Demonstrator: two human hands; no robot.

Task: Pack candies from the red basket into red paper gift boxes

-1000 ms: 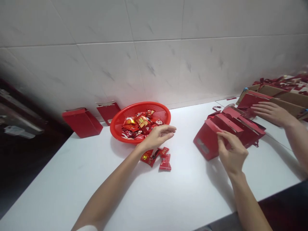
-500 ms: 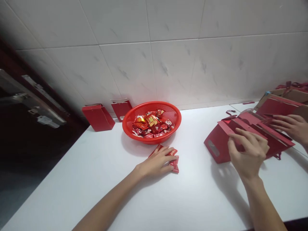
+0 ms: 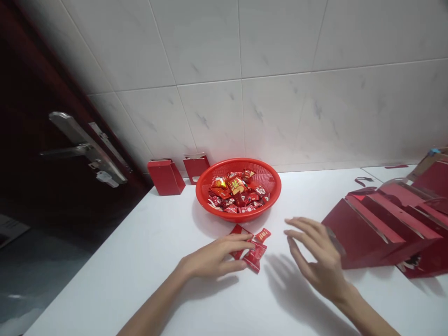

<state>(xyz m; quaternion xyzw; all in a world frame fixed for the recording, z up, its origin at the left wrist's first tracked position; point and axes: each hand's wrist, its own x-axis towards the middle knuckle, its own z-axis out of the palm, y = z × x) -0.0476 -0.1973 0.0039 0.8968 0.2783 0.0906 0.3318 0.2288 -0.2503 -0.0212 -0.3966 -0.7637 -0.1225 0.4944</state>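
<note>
Several red wrapped candies (image 3: 255,255) lie on the white table in front of a red perforated basket (image 3: 273,198). My left hand (image 3: 220,255) rests over these candies with its fingers apart, the fingertips touching the wrappers. To the right, my right hand (image 3: 317,259) hovers above the table, fingers spread and nothing in them; its shadow falls on the white surface. The basket holds more candies (image 3: 238,185) in red and gold wrappers. Beside my right hand stand several red paper boxes (image 3: 364,231) in a leaning row.
Two small red boxes (image 3: 166,178) stand at the tiled wall, left of the basket. A dark door with a metal handle (image 3: 66,151) is at the left. More boxes (image 3: 434,179) are at the far right, and the table's edge (image 3: 105,238) runs along the left.
My right hand has left the red boxes and moved left towards the candies. My left hand has pulled back slightly, showing more of them. The other person's hand at the right is out of view.
</note>
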